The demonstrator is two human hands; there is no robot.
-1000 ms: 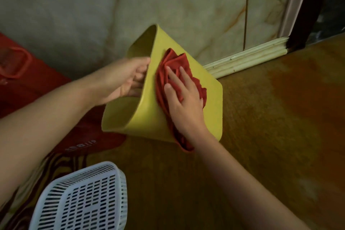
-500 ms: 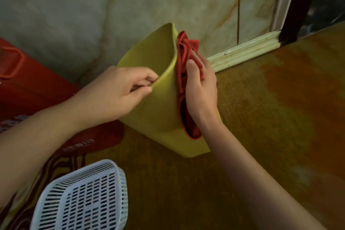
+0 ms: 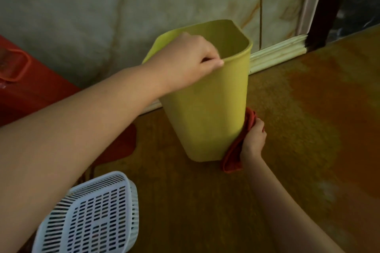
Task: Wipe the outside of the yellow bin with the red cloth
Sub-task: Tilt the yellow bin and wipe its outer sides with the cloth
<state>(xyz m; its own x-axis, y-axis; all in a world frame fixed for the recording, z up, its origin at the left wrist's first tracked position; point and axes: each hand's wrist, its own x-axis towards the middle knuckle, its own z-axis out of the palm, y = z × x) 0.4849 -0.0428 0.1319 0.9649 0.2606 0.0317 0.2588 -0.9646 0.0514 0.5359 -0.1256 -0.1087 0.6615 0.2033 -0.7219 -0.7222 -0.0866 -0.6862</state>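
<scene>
Wiping underway: left hand (image 3: 191, 61) pinches yellow bin (image 3: 207, 107) rim, bin near upright; right hand (image 3: 253, 141) presses bunched red cloth (image 3: 233, 155) against lower right wall. Remaining sides unverified.

bin (image 3: 205, 109) stands on the floor (image 3: 298, 129) before the wall (image 3: 123, 6); cloth (image 3: 236, 150) at its right; basket (image 3: 92, 215) nearer, left

Smooth matt plastic yellow bin (image 3: 205, 109), soft red cloth (image 3: 234, 154), glossy marbled wall (image 3: 102, 6), perforated white plastic basket (image 3: 92, 217).
</scene>
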